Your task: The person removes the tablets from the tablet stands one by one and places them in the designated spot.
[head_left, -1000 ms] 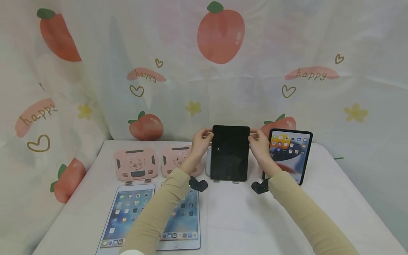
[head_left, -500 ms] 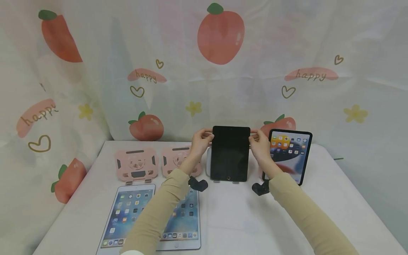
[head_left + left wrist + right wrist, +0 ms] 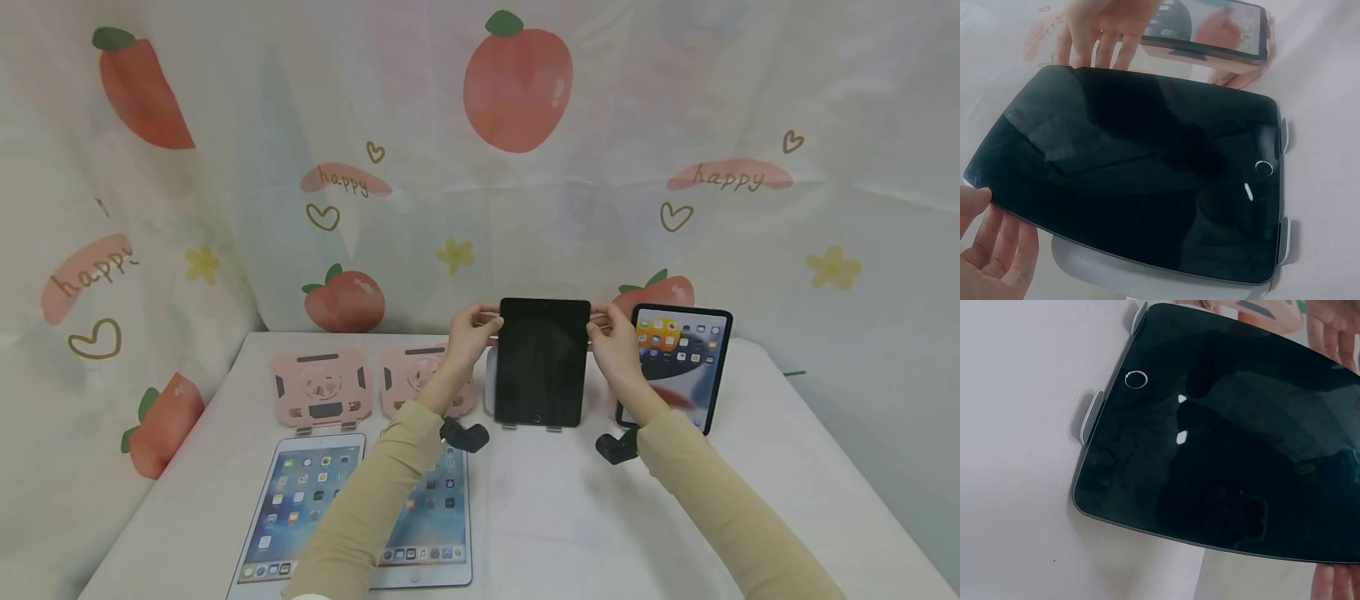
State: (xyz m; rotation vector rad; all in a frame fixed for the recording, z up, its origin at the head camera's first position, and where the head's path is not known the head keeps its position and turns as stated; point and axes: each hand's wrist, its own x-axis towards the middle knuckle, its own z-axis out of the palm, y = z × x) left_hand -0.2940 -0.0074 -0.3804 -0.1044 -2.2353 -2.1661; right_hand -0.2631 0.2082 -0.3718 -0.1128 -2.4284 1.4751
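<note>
We locate the black-screened tablet (image 3: 542, 367) at centre frame, its long axis near-vertical, between the left hand (image 3: 467, 337) and right hand (image 3: 617, 346) — neither is clearly nearer. Both pinch its upper side edges; its lower edge meets two support lips (image 3: 1091, 419).

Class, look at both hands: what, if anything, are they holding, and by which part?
The dark-screened tablet, by its side edges near the top: the left hand grips one edge, the right hand the other.
</note>
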